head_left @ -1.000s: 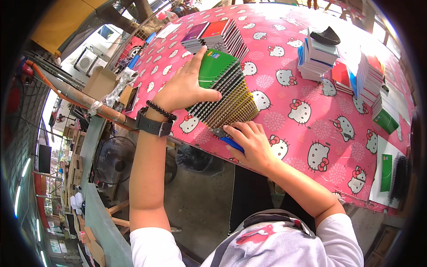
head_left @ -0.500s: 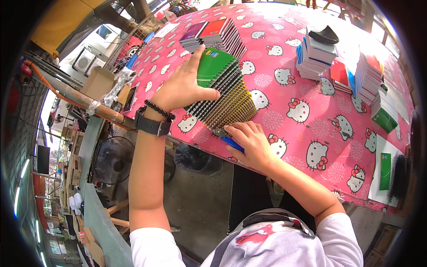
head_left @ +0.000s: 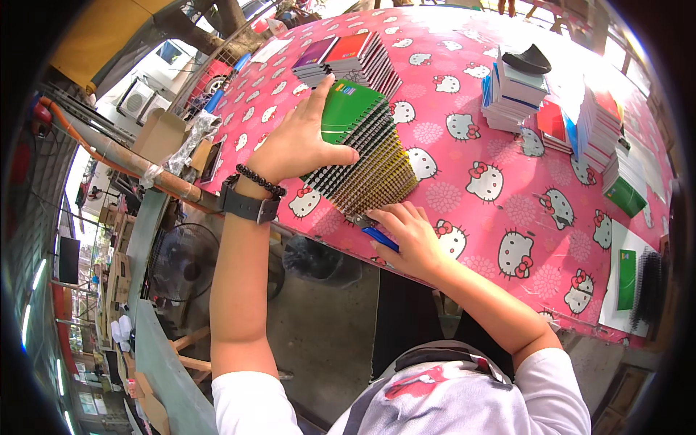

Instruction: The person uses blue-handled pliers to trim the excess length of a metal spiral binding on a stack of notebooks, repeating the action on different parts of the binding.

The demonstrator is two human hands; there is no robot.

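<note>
A stack of spiral-bound notebooks (head_left: 370,156) with a green top cover leans in a slant near the table's front edge, its black and yellow coils toward me. My left hand (head_left: 301,145) lies on the stack's left side, fingers stretched and thumb spread across the coils. At the stack's lower end, my right hand (head_left: 415,235) is closed around blue-handled pliers (head_left: 381,238). Their metal tip is at the coil ends of the lowest notebooks; the exact contact is too small to make out.
Purple and red notebooks (head_left: 355,54) stand behind the stack on the pink cat-print table cover (head_left: 482,232). Further right are a stack with a black object (head_left: 528,59) on top, more book piles (head_left: 600,119) and a green notebook (head_left: 627,279). A fan (head_left: 185,261) stands below left.
Only a slight shift of my right hand and the pliers at the coil ends shows. My left hand and the stack stay in place.
</note>
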